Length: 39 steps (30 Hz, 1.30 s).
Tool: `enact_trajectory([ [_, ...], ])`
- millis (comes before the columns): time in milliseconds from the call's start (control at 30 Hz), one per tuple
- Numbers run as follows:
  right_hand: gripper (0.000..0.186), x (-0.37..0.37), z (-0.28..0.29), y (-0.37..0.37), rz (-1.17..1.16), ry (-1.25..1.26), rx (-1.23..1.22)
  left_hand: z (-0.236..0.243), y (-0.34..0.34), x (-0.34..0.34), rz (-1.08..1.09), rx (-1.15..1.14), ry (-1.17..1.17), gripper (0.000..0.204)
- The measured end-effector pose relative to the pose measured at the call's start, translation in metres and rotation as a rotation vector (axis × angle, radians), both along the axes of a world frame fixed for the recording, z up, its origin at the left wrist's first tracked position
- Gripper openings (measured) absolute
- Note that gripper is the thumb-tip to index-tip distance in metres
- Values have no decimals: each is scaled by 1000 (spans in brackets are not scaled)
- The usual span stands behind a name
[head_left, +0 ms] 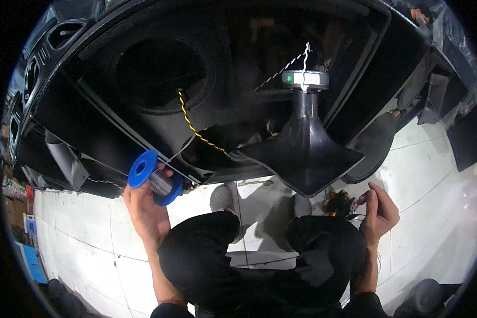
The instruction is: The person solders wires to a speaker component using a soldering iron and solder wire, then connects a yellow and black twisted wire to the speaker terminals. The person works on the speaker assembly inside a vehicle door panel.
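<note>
My left hand [147, 212] holds a blue spool of silver solder wire [160, 184], with a thin strand rising from it toward the black speaker cabinet [228, 63]. My right hand [377, 209] is closed at the lower right, its fingers around something small that I cannot make out. A black horn [307, 153] with a round silver-and-black driver [305, 79] stands on the cabinet's edge, white twisted wires [283, 69] at the driver. A yellow-and-black twisted wire [193, 127] runs from the round opening across the cabinet. Dark and orange small items [336, 204] lie left of my right hand.
More black cabinets [69, 159] line the left, and black panels [466, 143] stand at the right. My legs and feet [222, 206] are below on white floor tiles [95, 222]. Boxes [29, 254] are at the far left edge. A small hand [420, 17] shows at the top right.
</note>
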State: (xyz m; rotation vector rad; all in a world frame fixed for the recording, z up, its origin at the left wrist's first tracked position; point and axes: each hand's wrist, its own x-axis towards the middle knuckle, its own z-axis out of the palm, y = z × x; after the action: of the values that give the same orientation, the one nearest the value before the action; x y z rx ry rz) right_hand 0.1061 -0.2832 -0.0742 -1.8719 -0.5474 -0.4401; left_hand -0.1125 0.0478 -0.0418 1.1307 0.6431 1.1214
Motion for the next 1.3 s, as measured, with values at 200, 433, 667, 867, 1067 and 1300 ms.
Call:
enact_trajectory([
  [200,15,14,25,14,23,-321,-124,-94,33,-47,189,-223,26,46],
  [433,18,29,66,29,189,-519,-235,-294,41,-123,314,-655,395,41],
  [667,72,42,77,46,536,-560,-751,-376,4,-167,296,-922,661,43],
  [867,64,51,65,60,537,-651,-830,-388,-6,-180,288,-969,716,44],
  [1067,53,49,55,72,542,-700,-592,-356,3,-174,322,-872,692,46],
  [1300,38,52,50,73,522,-600,-298,-146,28,-77,139,-196,244,41],
])
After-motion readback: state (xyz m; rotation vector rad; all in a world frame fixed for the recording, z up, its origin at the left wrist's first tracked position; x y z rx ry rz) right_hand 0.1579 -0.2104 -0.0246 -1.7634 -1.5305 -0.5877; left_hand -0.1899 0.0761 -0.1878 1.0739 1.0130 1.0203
